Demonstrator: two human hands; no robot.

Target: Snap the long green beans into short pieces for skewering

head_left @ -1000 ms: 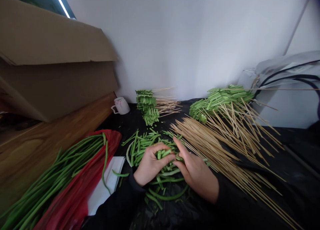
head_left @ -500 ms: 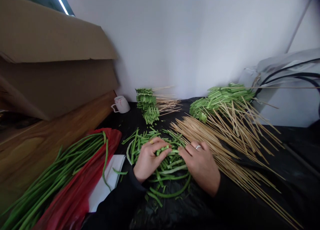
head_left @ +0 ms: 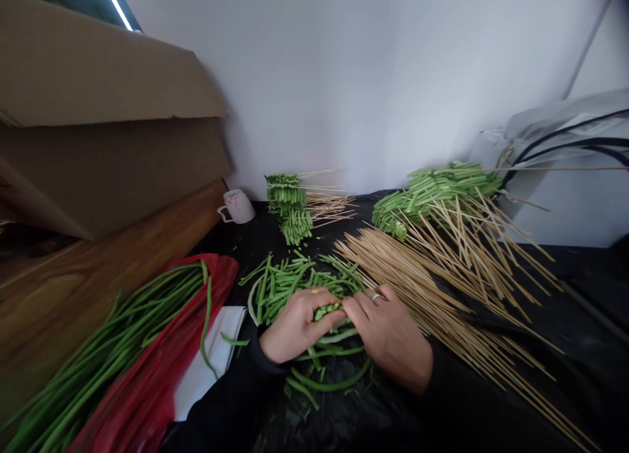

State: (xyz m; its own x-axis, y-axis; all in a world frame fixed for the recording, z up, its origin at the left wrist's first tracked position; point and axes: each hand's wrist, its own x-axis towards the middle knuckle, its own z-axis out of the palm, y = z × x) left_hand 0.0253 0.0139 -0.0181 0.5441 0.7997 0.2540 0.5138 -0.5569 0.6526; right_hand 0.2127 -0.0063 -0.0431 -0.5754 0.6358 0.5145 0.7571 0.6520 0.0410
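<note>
Cut pieces of long green bean [head_left: 326, 311] are gripped between the thumb and fingers of my left hand [head_left: 295, 327]. My right hand [head_left: 390, 335] is closed with its fingertips against the right end of these pieces. Whether it pinches a piece itself is hidden behind the fingers. Both hands are over a loose pile of cut beans [head_left: 285, 289] on black plastic sheeting [head_left: 344, 413]. A long curved bean [head_left: 339, 384] lies in front of the pile. Bare bamboo skewers [head_left: 393, 269] are spread just right of my right hand.
Skewered bean bundles [head_left: 289, 207] sit at the back, with a larger stack [head_left: 447, 187] at the back right. Whole long beans [head_left: 122, 328] lie on a red bag [head_left: 147, 381] at left. A white mug [head_left: 238, 207] stands near a cardboard box [head_left: 113, 99].
Both hands have come slightly nearer to me and closer together. The left hand still holds the bean pieces, and the right fingertips now meet its thumb.
</note>
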